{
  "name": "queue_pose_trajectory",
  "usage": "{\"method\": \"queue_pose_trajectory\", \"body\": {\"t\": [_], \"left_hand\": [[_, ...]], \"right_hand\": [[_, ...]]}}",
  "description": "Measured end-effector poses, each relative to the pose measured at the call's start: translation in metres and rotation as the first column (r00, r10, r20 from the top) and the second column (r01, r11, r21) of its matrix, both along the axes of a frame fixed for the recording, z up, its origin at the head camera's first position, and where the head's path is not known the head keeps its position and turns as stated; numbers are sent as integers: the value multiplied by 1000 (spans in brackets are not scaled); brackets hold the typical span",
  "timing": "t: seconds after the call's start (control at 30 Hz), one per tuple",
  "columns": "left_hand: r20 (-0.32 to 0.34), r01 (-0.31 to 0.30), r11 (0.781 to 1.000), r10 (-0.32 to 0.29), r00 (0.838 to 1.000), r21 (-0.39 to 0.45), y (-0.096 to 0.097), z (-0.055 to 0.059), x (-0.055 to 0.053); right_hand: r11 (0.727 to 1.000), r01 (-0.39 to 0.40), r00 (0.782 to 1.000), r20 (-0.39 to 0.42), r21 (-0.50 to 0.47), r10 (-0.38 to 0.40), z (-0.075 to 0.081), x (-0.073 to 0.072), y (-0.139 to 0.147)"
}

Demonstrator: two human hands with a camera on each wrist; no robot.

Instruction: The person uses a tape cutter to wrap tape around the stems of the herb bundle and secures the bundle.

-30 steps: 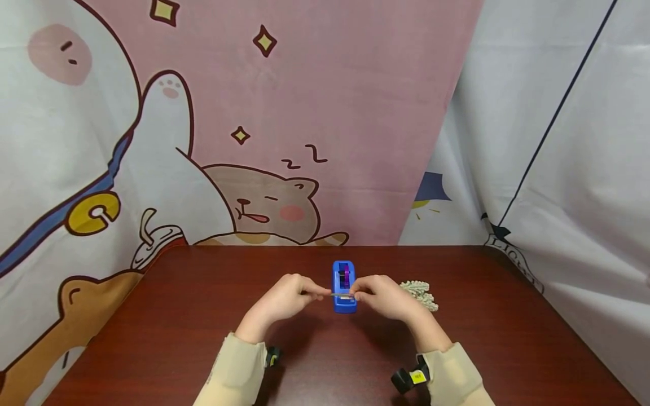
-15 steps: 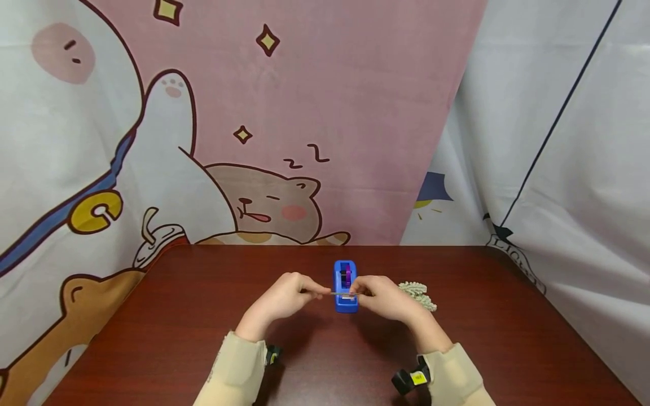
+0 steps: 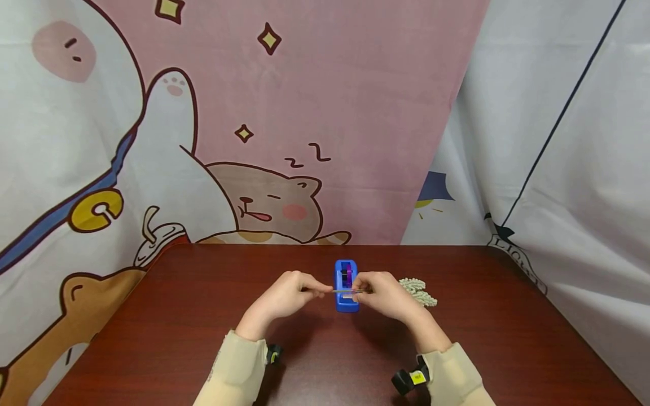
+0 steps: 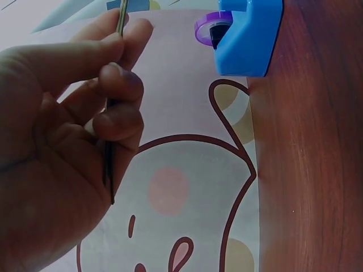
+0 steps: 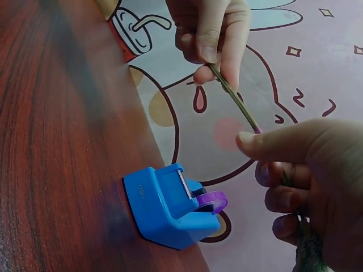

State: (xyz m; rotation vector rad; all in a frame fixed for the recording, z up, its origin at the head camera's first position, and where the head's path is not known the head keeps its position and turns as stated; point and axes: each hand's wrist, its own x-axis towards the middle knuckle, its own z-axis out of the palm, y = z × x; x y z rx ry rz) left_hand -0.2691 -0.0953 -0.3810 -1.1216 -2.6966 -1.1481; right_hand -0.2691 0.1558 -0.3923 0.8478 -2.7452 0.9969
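Note:
My left hand [image 3: 291,293] pinches a thin bundle of green stems [image 5: 233,101] between thumb and fingers. The darker stem ends [image 4: 109,170] run down across its palm in the left wrist view. My right hand [image 3: 382,293] pinches the same stems further along, where a small purplish patch shows at the thumb tip. Below the right palm, a textured green piece [image 5: 309,249] is partly hidden by the fingers. A pale green knobbly clump [image 3: 418,291] lies beyond the right wrist in the head view; it seems to be the stems' far end.
A blue tape dispenser [image 3: 347,304] with a purple reel [image 5: 212,202] stands on the dark wooden table [image 3: 325,361], just beyond and below the stems. A cartoon-printed cloth [image 3: 355,113] hangs behind the table's far edge.
Both hands keep hold of the stems in nearly the same place. My right hand has risen slightly and its fingers have shifted a little on the stems. The head view has drifted slightly.

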Motion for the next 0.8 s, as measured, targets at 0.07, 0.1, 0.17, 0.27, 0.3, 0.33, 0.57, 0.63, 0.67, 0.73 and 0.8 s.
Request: {"method": "queue_pose_trajectory", "body": {"t": [0.07, 0.1, 0.17, 0.27, 0.3, 0.33, 0.57, 0.63, 0.67, 0.73, 0.8], "left_hand": [[8, -5, 1000, 5, 1000, -3, 0, 0, 0], [10, -6, 1000, 7, 1000, -2, 1, 0, 0], [16, -12, 1000, 12, 1000, -1, 1, 0, 0], [20, -17, 1000, 17, 1000, 4, 1, 0, 1], [21, -17, 1000, 17, 1000, 7, 1, 0, 1], [23, -18, 1000, 18, 1000, 10, 1, 1, 1], [17, -25, 1000, 25, 1000, 12, 1, 3, 2], [0, -28, 1000, 28, 1000, 4, 1, 3, 3], [-6, -31, 1000, 31, 1000, 0, 1, 3, 3], [-20, -37, 999, 37, 999, -10, 2, 3, 3], [-47, -42, 999, 41, 998, -20, 3, 3, 3]], "right_hand": [[1000, 7, 1000, 2, -8, -7, 0, 0, 0], [1000, 10, 1000, 4, -12, -10, 0, 0, 1], [1000, 11, 1000, 9, -23, -11, 0, 0, 1], [999, 8, 1000, 11, -32, -8, 1, 0, 1], [999, 6, 1000, 10, -34, -6, 2, -1, 1], [999, 4, 1000, 10, -34, -4, 2, -1, 1], [999, -21, 1000, 19, -47, 22, 5, -1, 3], [999, -19, 1000, 16, -41, 20, 4, -1, 3], [999, -17, 1000, 10, -37, 17, 4, -1, 3], [999, -11, 1000, -4, -31, 11, 3, -2, 3], [1000, -3, 1000, -21, -29, 3, 2, -2, 4]]}}
